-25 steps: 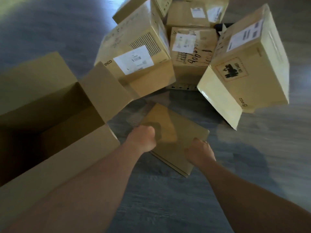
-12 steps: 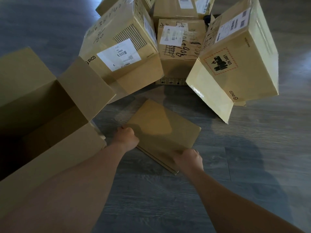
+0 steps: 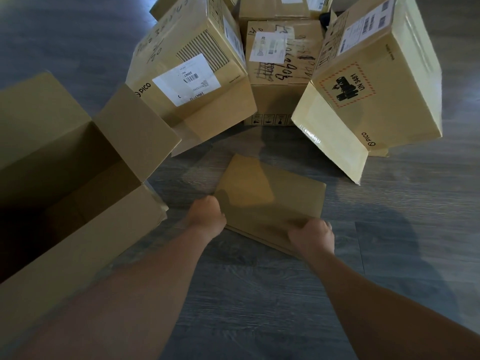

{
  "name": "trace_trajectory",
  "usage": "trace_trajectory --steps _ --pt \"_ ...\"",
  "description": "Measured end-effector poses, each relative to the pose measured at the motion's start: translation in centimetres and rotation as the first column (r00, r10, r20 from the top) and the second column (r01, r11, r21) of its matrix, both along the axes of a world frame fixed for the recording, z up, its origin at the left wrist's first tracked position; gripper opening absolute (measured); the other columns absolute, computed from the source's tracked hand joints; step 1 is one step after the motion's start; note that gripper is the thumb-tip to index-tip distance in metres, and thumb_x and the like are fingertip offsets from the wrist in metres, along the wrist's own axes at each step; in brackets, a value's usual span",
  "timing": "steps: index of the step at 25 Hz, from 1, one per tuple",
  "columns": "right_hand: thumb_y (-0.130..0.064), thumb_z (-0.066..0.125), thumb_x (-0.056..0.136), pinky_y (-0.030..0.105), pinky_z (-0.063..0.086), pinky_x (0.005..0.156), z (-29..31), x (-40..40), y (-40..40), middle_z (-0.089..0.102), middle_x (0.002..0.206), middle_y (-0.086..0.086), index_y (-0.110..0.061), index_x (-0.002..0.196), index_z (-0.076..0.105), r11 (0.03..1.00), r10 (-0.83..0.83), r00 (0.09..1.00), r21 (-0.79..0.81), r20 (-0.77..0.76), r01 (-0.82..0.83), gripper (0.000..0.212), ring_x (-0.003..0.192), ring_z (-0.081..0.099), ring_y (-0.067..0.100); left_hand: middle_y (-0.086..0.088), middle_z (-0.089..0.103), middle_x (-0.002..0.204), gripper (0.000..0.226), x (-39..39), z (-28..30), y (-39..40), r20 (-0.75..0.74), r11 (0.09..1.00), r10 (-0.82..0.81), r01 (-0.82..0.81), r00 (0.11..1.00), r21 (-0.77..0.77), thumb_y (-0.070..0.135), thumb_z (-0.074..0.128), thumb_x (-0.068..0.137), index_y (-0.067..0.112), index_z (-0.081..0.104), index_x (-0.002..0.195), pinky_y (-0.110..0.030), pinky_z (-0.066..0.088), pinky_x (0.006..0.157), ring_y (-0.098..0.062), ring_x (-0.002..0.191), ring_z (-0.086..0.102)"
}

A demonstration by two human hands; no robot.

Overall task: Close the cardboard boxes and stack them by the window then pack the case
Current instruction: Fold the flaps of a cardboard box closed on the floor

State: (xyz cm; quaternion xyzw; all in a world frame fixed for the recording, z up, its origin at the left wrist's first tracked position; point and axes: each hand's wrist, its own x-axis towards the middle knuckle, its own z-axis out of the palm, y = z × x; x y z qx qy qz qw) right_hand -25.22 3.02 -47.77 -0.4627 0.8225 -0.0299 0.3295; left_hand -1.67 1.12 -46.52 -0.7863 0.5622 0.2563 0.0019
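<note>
A flat, folded cardboard piece (image 3: 272, 201) lies on the grey floor in front of me. My left hand (image 3: 206, 216) grips its near left corner with curled fingers. Its near right edge is gripped by my right hand (image 3: 311, 236). A large open cardboard box (image 3: 78, 222) stands at the left, flaps up, its inside dark. Behind the flat piece stand a labelled PICO box (image 3: 187, 74), a box with handwriting (image 3: 280, 68) and a tilted box with a hazard mark (image 3: 374, 81), one flap hanging down.
More cardboard boxes (image 3: 272, 6) are piled at the top of the view. Grey wood-look floor (image 3: 259, 307) spreads under my arms and to the right. The boxes form a half ring around the flat piece.
The flat cardboard piece and both hands have drawn slightly nearer to me; my right hand has slid along the near edge. The view has tipped closer to the box pile.
</note>
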Motion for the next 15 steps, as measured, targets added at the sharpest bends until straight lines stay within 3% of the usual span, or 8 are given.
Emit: trace_trajectory --steps 2,6,10,15 --pt "-0.022 0.063 0.078 0.041 0.048 0.095 0.1 -0.9 -0.1 0.057 0.111 0.014 -0.008 0.093 0.059 0.999 0.000 1.000 -0.043 -0.010 0.000 0.021 0.112 0.049 0.032 0.001 0.048 0.065 0.034 -0.4 0.5 0.0 0.072 0.998 0.010 -0.005 0.997 -0.060 0.009 0.066 0.090 0.017 0.043 0.066 -0.025 0.037 0.051 -0.017 0.066 0.055" --pt "-0.034 0.073 0.081 0.041 0.044 0.101 0.6 -2.5 0.1 0.062 0.113 0.013 -0.009 0.112 0.069 0.990 0.043 0.997 -0.135 -0.059 -0.051 0.040 0.118 0.047 0.031 0.002 0.050 0.068 0.033 -0.4 2.0 0.0 0.056 0.993 -0.001 0.008 0.998 -0.115 0.008 0.072 0.085 0.017 0.046 0.068 -0.024 0.039 0.054 -0.017 0.070 0.054" --pt "-0.041 0.076 0.080 0.040 0.043 0.097 2.6 -2.6 0.3 0.064 0.101 0.009 -0.008 0.105 0.072 0.973 0.024 0.994 -0.225 -0.105 -0.047 0.042 0.109 0.052 0.029 0.005 0.050 0.071 0.035 0.5 5.0 0.8 -0.008 0.993 -0.027 0.026 1.000 -0.117 0.016 0.076 0.084 0.019 0.044 0.071 -0.019 0.032 0.047 -0.005 0.060 0.043" --pt "-0.045 0.076 0.080 0.041 0.038 0.098 6.6 -2.0 -0.1 0.065 0.109 0.011 -0.011 0.112 0.069 0.924 0.030 0.985 -0.372 -0.170 -0.092 0.048 0.110 0.052 0.030 0.001 0.053 0.072 0.034 1.1 9.9 1.1 -0.012 0.991 -0.042 0.041 0.999 -0.126 0.019 0.079 0.081 0.012 0.047 0.072 -0.023 0.035 0.047 -0.009 0.062 0.050"
